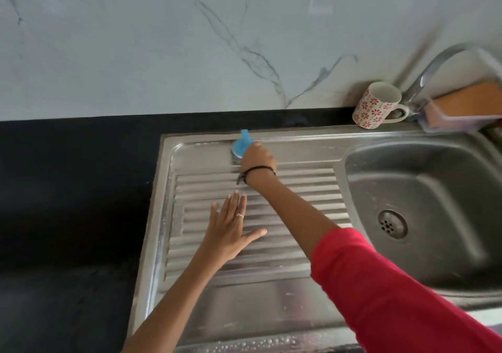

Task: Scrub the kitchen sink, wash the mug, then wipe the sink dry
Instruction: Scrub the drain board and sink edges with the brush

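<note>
Steel drainboard (271, 293): her right hand (256, 160) grips the blue scrubber (240, 146) at its back edge, scouring; left hand (229, 230) lies flat, fingers spread, bracing.

A single head-worn view looks steeply down, from close above, at the steel sink (271, 293) against the marble wall (135, 40).

There is one steel sink (312, 141) with one bowl (434, 189), one drain (392, 224) and one ribbed draining board (298, 189). One tap (434, 73) stands at the back. One flowered mug (376, 105), one blue scrubber (241, 145) and one clear tub (461, 111) are in view. Two hands show: left hand (231, 230), right hand (258, 157). One ring (239, 215) and one black wristband (258, 169) are worn.
</note>
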Available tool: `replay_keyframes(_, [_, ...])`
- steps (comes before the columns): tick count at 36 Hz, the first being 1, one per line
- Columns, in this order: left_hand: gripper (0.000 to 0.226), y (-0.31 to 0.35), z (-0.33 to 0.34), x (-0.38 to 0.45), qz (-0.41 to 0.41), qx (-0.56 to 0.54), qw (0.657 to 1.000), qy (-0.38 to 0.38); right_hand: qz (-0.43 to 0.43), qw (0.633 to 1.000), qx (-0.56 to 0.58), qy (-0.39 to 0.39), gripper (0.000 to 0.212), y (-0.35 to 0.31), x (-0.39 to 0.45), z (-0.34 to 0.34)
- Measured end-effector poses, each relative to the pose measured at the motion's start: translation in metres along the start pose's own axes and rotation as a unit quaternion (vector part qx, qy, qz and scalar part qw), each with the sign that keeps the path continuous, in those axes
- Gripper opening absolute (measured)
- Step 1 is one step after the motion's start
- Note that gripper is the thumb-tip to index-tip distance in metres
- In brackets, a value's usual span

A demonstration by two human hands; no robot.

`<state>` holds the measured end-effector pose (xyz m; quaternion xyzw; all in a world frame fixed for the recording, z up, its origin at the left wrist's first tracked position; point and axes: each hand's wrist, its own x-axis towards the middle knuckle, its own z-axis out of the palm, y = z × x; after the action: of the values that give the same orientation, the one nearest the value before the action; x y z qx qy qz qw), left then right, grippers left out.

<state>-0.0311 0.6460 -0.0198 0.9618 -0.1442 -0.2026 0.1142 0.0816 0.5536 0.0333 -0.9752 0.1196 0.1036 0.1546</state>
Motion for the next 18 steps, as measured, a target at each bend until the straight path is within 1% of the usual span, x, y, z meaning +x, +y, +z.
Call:
replay_keyframes(2, [0.115, 0.002, 0.006, 0.001, -0.002, 0.007, 1.000, -0.002, -0.029, 0.999, -0.022, -0.003, 0.035, -0.004, 0.001, 0.001])
replay_keyframes(4, [0.124, 0.007, 0.009, 0.003, -0.010, 0.000, 1.000, 0.003, -0.028, 0.999, -0.029, 0.001, 0.033, 0.015, 0.002, -0.001])
replay_keyframes(7, [0.131, 0.020, 0.013, 0.005, -0.003, 0.016, 1.000, 0.013, 0.032, 0.999, -0.018, 0.036, 0.032, 0.072, 0.008, -0.015])
replay_keyframes(9, [0.126, 0.028, 0.015, 0.005, 0.015, 0.044, 0.999, 0.013, 0.093, 0.993, -0.017, 0.068, 0.031, 0.120, 0.015, -0.031])
replay_keyframes(11, [0.115, 0.038, 0.015, 0.007, 0.032, 0.051, 0.998, 0.007, 0.155, 0.984, -0.004, 0.089, 0.032, 0.162, 0.020, -0.049])
replay_keyframes(13, [0.100, 0.046, 0.018, 0.014, 0.043, 0.100, 0.993, 0.038, 0.197, 0.976, 0.017, 0.085, 0.033, 0.189, 0.022, -0.063])
replay_keyframes(14, [0.090, 0.053, 0.019, 0.016, 0.050, 0.101, 0.993, 0.046, 0.205, 0.975, 0.028, 0.079, 0.033, 0.194, 0.022, -0.065])
replay_keyframes(15, [0.087, 0.059, 0.019, 0.016, 0.061, 0.104, 0.992, 0.046, 0.205, 0.975, 0.035, 0.073, 0.034, 0.193, 0.020, -0.065])
replay_keyframes(17, [0.092, 0.071, 0.020, 0.020, 0.097, 0.095, 0.990, 0.032, 0.183, 0.981, 0.033, 0.063, 0.034, 0.181, 0.013, -0.058])
replay_keyframes(18, [0.094, 0.077, 0.020, 0.021, 0.098, 0.098, 0.990, 0.016, 0.163, 0.985, 0.026, 0.057, 0.034, 0.171, 0.008, -0.051])
